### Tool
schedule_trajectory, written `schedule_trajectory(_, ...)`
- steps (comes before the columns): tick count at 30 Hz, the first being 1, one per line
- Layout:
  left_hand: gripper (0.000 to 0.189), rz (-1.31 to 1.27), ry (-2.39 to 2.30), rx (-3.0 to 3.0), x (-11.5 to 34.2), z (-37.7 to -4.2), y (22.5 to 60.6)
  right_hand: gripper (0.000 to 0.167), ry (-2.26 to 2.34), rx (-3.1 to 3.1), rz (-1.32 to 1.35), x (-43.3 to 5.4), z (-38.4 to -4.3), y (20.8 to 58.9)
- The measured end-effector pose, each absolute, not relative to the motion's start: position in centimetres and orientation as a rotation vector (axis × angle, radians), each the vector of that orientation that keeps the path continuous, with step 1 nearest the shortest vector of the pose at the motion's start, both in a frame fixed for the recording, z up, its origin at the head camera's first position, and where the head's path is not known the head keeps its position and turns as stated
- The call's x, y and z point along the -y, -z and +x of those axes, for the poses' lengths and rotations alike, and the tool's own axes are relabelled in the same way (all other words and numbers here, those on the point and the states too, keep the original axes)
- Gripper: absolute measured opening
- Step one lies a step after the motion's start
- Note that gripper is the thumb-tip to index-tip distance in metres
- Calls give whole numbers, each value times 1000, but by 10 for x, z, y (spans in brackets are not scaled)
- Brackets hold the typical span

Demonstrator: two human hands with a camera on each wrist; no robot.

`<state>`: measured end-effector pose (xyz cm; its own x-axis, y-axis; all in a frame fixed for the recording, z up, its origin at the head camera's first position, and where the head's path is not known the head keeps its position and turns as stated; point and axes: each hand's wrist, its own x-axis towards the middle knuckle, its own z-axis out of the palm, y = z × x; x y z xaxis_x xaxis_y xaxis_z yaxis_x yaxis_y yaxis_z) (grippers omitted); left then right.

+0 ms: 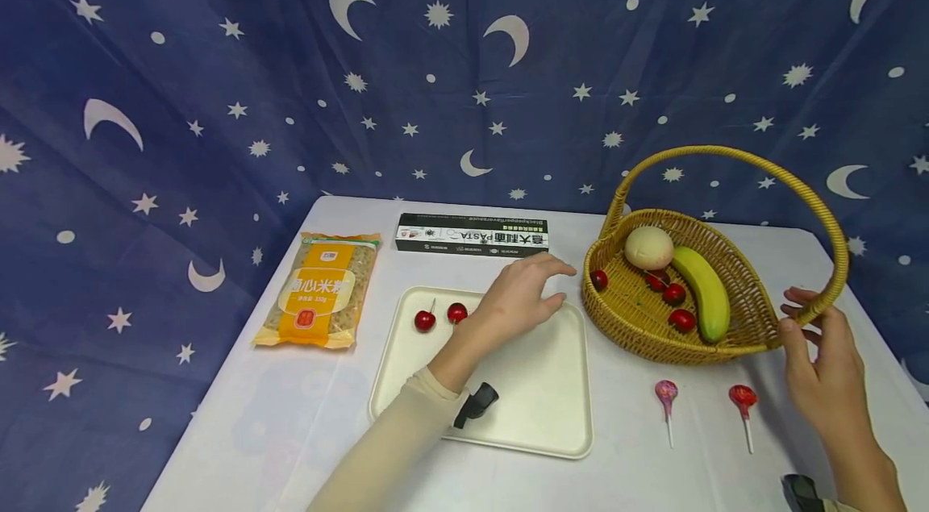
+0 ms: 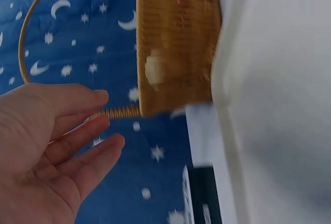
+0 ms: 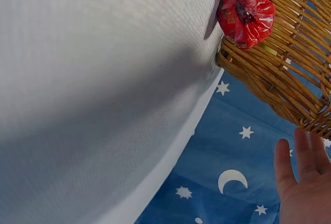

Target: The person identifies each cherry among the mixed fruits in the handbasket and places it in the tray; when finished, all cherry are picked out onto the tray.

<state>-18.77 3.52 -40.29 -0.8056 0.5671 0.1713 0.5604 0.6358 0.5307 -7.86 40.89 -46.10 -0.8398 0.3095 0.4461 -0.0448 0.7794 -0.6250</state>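
A wicker basket (image 1: 631, 343) with a tall arched handle stands at the right of the table. Inside it are a banana (image 1: 702, 290), a pale round item (image 1: 649, 247) and several cherries (image 1: 673, 293). My left hand (image 1: 518, 294) hovers above the cream tray (image 1: 537, 415), fingers extended towards the basket's left side, holding nothing. By the basket's right end, my right hand (image 1: 827, 359) has its fingers near the foot of the handle; in the right wrist view they look straight, at the wicker edge. Two cherries (image 1: 425, 321) are visible on the tray, partly beside my left forearm.
A bag of macaroni-like food (image 1: 319, 290) lies at the left, and a black pasta box (image 1: 472, 235) at the back. In front of the basket lie a pink lollipop (image 1: 666, 393) and a red lollipop (image 1: 743, 397). A starry blue cloth (image 1: 435, 93) hangs behind the table.
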Motion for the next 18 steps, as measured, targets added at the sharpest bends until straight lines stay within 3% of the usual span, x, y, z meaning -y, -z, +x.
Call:
schedule_trajectory(10, 39, 1200, -727, -2764, -116, -190, 388, 48, -883, 2409, -130, -412, -78, 461)
schedule_trajectory(18, 38, 1201, -610, -2681, -173, -194, 393, 47, -892, 2399, -103, -412, -78, 461)
